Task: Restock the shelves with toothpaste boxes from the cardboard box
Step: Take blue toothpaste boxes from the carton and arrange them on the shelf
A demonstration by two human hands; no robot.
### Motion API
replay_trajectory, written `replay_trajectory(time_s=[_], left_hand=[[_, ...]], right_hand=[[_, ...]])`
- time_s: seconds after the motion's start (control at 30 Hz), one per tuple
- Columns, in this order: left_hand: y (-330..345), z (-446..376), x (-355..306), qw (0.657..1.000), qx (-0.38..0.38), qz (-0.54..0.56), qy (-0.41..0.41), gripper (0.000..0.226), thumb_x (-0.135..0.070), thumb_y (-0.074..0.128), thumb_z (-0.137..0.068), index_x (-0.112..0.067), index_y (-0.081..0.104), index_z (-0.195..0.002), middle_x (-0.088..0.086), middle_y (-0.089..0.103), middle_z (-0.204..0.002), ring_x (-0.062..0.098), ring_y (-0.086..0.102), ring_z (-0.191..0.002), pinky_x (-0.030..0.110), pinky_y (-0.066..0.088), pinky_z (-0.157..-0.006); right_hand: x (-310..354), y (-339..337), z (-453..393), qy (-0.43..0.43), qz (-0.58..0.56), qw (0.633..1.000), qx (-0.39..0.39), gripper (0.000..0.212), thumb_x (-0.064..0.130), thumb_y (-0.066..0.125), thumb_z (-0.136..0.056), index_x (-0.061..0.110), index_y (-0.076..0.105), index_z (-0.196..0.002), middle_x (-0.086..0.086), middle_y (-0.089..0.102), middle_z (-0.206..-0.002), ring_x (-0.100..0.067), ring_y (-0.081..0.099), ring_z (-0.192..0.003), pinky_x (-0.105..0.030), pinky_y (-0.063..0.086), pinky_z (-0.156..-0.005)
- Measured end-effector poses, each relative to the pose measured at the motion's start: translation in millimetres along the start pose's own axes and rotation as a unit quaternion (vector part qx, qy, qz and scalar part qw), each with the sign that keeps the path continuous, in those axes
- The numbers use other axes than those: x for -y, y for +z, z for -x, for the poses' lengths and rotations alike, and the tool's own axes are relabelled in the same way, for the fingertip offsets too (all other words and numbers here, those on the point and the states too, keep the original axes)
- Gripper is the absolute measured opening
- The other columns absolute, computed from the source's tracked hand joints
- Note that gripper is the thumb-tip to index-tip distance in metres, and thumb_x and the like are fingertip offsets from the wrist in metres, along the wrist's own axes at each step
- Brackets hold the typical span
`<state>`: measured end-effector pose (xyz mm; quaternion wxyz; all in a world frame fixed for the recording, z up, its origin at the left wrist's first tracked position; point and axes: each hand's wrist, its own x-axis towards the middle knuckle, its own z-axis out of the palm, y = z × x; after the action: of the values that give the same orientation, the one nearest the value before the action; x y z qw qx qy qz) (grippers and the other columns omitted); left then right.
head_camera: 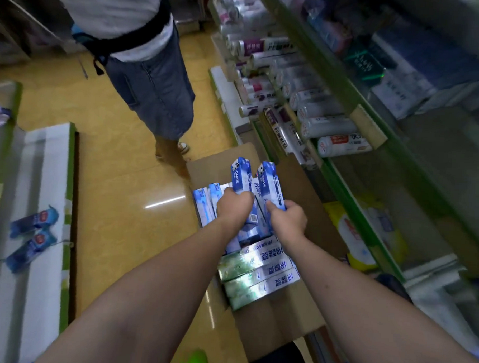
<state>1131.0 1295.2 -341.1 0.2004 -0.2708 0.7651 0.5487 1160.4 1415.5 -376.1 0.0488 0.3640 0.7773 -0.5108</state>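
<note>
- Both my hands are down in the carton (256, 330), which sits on the floor against the shelves (350, 202) on my right.
- My left hand (233, 207) is curled round one blue box (240, 176), standing on end.
- My right hand (289, 217) is clamped on a second blue box (271, 184), also upright, just beside the first.
- I judge this the picking step: two boxes in hand, neither yet on a shelf.
- Next I need to lift both free of the carton, turn right, find a gap and set them in flat with the faces outward.
- More blue boxes (204, 207) stand packed at the far end; green-and-silver boxes (256, 275) lie flat nearer me.
- "DARLIE" reads on the box in my right hand; the green ones carry Chinese characters I can't make out.
</note>
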Motion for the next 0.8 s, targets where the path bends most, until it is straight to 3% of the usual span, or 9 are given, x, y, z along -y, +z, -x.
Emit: replay_trajectory(time_s=[0.07,0.13,0.17,0.3,0.4,0.47,0.57,0.7,0.8], left_hand=[[-13.7,17.7,-6.2,1.000,0.018,0.006,0.013,0.030,-0.023,0.053,-0.083,-0.017,0.058,-0.112,0.007,0.062,-0.104,0.029,0.061,-0.093,0.033,0.058,-0.051],[-28.5,38.2,-12.3,0.999,0.026,0.012,0.029,0.039,-0.029,0.053,-0.075,-0.015,0.060,-0.111,0.011,0.063,-0.105,0.037,0.061,-0.099,0.047,0.059,-0.081],[-34.0,46.8,-13.9,0.999,0.032,0.014,0.036,0.046,-0.031,0.052,-0.068,-0.013,0.064,-0.109,0.013,0.065,-0.104,0.039,0.062,-0.100,0.051,0.055,-0.088],[-45.7,85.1,-13.9,0.992,0.085,0.024,0.085,0.031,-0.033,0.052,-0.057,-0.011,0.064,-0.075,0.011,0.061,-0.074,0.038,0.060,-0.078,0.049,0.053,-0.073],[-41.2,116.9,-10.8,0.983,0.120,0.029,0.137,0.049,-0.049,0.060,-0.060,-0.013,0.070,-0.093,0.011,0.070,-0.086,0.034,0.068,-0.084,0.049,0.057,-0.081],[-41.5,152.3,-13.4,0.976,0.138,0.017,0.168,0.060,-0.055,0.063,-0.063,-0.013,0.068,-0.106,0.010,0.072,-0.097,0.032,0.069,-0.090,0.047,0.058,-0.086],[-37.5,199.6,-10.6,0.966,0.167,0.009,0.198,0.051,-0.049,0.067,-0.077,-0.011,0.062,-0.110,0.009,0.068,-0.104,0.032,0.066,-0.095,0.042,0.055,-0.088],[-13.5,251.5,-5.7,0.952,0.199,0.006,0.234,0.047,-0.047,0.068,-0.083,-0.013,0.063,-0.115,0.009,0.068,-0.110,0.031,0.065,-0.099,0.042,0.054,-0.092],[12.8,297.4,-0.3,0.937,0.243,-0.003,0.250,0.037,-0.042,0.066,-0.090,-0.015,0.063,-0.115,0.006,0.066,-0.107,0.028,0.064,-0.096,0.036,0.052,-0.087]], right_hand=[[8.5,-4.7,22.2,-0.011,-0.011,1.000,-0.017,0.037,0.048,0.070,-0.077,0.017,0.072,-0.096,-0.003,0.073,-0.091,-0.027,0.067,-0.089,-0.041,0.057,-0.081],[17.7,-13.1,46.7,-0.030,-0.025,0.998,-0.041,0.028,0.044,0.071,-0.081,0.016,0.071,-0.088,-0.002,0.072,-0.082,-0.025,0.067,-0.081,-0.038,0.057,-0.075],[20.9,-18.2,59.2,-0.040,-0.032,0.997,-0.051,0.025,0.041,0.071,-0.083,0.016,0.071,-0.086,-0.002,0.071,-0.080,-0.023,0.067,-0.077,-0.034,0.056,-0.071],[26.5,-44.5,116.2,-0.066,-0.067,0.990,-0.106,0.024,0.041,0.071,-0.083,0.017,0.070,-0.084,0.000,0.070,-0.074,-0.018,0.066,-0.065,-0.031,0.053,-0.063],[22.5,-70.9,156.7,-0.074,-0.095,0.980,-0.160,0.025,0.043,0.070,-0.084,0.018,0.069,-0.084,0.003,0.068,-0.067,-0.014,0.064,-0.054,-0.025,0.047,-0.050],[16.0,-90.4,180.2,-0.084,-0.091,0.973,-0.194,0.026,0.043,0.069,-0.086,0.018,0.069,-0.085,0.005,0.067,-0.067,-0.013,0.063,-0.056,-0.025,0.045,-0.052],[0.9,-124.3,217.4,-0.080,-0.082,0.961,-0.252,0.027,0.045,0.069,-0.084,0.018,0.070,-0.089,0.003,0.069,-0.072,-0.018,0.065,-0.068,-0.031,0.051,-0.064],[-24.4,-176.5,261.5,-0.071,-0.087,0.938,-0.327,0.018,0.040,0.067,-0.088,0.021,0.066,-0.090,0.002,0.064,-0.079,-0.019,0.063,-0.075,-0.023,0.043,-0.058],[-50.9,-213.5,291.7,-0.071,-0.099,0.916,-0.383,0.025,0.043,0.066,-0.088,0.020,0.068,-0.096,0.002,0.067,-0.082,-0.023,0.064,-0.081,-0.030,0.048,-0.070]])
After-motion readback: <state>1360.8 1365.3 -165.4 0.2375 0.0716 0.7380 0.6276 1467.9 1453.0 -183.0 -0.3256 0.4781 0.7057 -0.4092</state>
